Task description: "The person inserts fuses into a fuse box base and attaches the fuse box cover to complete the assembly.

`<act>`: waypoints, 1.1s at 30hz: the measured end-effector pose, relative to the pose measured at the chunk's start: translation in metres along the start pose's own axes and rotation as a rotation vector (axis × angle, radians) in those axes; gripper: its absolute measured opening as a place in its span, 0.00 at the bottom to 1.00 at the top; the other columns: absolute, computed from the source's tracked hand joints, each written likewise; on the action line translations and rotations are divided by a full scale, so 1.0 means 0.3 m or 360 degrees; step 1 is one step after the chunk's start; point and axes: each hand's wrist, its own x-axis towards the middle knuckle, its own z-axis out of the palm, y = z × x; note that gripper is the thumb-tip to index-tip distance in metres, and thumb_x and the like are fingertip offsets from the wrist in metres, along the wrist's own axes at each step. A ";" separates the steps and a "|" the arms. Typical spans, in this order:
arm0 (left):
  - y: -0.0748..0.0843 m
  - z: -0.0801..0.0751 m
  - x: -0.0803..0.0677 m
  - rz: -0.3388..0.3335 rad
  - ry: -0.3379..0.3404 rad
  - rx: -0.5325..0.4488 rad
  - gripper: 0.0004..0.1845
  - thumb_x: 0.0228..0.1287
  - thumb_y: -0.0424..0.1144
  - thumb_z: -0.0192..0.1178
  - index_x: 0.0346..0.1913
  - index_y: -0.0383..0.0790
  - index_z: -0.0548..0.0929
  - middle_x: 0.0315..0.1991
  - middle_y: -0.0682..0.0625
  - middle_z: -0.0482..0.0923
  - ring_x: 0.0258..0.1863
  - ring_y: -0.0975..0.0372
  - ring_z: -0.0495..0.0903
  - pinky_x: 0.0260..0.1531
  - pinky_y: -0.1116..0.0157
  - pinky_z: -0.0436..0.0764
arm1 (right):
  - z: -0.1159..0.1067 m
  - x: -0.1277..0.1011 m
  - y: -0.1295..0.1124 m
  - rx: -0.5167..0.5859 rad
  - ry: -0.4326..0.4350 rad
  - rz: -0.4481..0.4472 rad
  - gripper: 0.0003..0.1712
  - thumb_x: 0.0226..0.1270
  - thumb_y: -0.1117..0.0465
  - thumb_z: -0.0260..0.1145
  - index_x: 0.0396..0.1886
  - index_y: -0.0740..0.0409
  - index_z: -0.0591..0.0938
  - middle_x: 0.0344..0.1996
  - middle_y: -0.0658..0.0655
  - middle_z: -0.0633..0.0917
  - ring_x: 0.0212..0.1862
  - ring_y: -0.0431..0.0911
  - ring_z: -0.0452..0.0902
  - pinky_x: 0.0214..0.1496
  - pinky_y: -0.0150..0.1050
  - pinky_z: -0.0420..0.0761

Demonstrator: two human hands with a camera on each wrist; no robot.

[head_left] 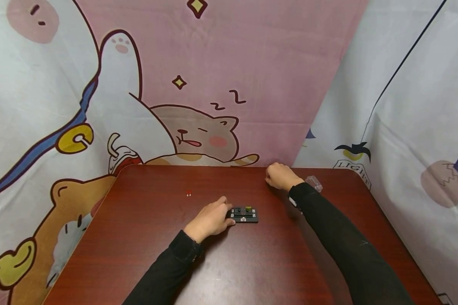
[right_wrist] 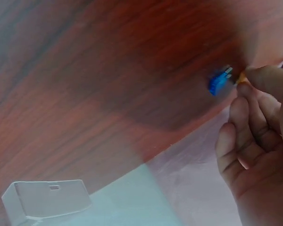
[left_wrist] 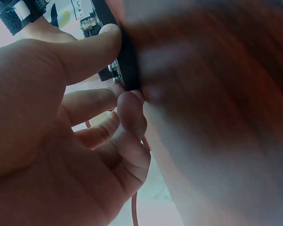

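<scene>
Left hand (head_left: 210, 220) pinches black fuse block (head_left: 244, 214) at frame centre; right hand (head_left: 280, 176) pinches blue fuse (right_wrist: 218, 82) on bench (head_left: 145, 237).

Black rectangular block (head_left: 244, 214): lies flat, long side crosswise, bearing small coloured inserts on top; its left end is pinched by the left hand (head_left: 210, 220). Small blue part (right_wrist: 219, 81): lies just beyond the curled fingertips of the right hand (head_left: 280, 176), with an orange piece touching them.
</scene>
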 end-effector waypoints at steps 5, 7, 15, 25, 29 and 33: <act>-0.001 0.001 0.000 0.0007 0.0010 0.0002 0.28 0.74 0.51 0.74 0.70 0.41 0.86 0.55 0.47 0.78 0.43 0.58 0.81 0.50 0.53 0.84 | -0.010 0.001 -0.002 0.0047 -0.0008 -0.0007 0.09 0.74 0.63 0.73 0.31 0.56 0.92 0.31 0.54 0.91 0.33 0.48 0.83 0.45 0.53 0.87; -0.001 0.003 0.000 0.0003 0.0007 0.0001 0.28 0.74 0.51 0.74 0.70 0.41 0.86 0.55 0.47 0.78 0.43 0.58 0.80 0.50 0.54 0.84 | -0.008 0.003 -0.001 0.0078 -0.0026 0.0010 0.08 0.74 0.64 0.73 0.33 0.56 0.93 0.34 0.54 0.93 0.35 0.48 0.84 0.46 0.52 0.86; -0.004 0.007 -0.002 0.0004 0.0007 0.0008 0.28 0.74 0.51 0.75 0.69 0.41 0.86 0.54 0.48 0.78 0.43 0.59 0.80 0.50 0.54 0.84 | 0.002 0.000 -0.011 0.0075 -0.0049 0.0028 0.08 0.76 0.60 0.74 0.35 0.58 0.92 0.32 0.55 0.91 0.36 0.49 0.84 0.48 0.51 0.86; -0.003 0.016 0.000 -0.0007 0.0002 0.0012 0.28 0.74 0.52 0.74 0.69 0.42 0.86 0.55 0.48 0.78 0.44 0.59 0.80 0.50 0.54 0.85 | 0.017 -0.024 -0.006 0.0006 0.0000 0.0020 0.12 0.80 0.57 0.71 0.43 0.60 0.94 0.38 0.57 0.93 0.38 0.50 0.86 0.51 0.53 0.89; -0.002 0.012 0.001 -0.0007 0.0014 0.0004 0.28 0.74 0.52 0.74 0.69 0.42 0.86 0.54 0.49 0.78 0.42 0.60 0.79 0.49 0.56 0.84 | 0.007 -0.052 -0.013 -0.0023 0.0081 -0.0080 0.10 0.80 0.57 0.71 0.44 0.59 0.93 0.40 0.56 0.93 0.41 0.50 0.88 0.50 0.53 0.89; 0.000 0.005 0.001 -0.0006 0.0010 0.0004 0.28 0.74 0.52 0.74 0.69 0.42 0.86 0.54 0.49 0.78 0.42 0.60 0.79 0.49 0.56 0.84 | -0.013 -0.098 -0.041 -0.0009 0.0144 -0.0186 0.08 0.79 0.58 0.72 0.46 0.57 0.93 0.42 0.55 0.93 0.44 0.50 0.88 0.52 0.52 0.89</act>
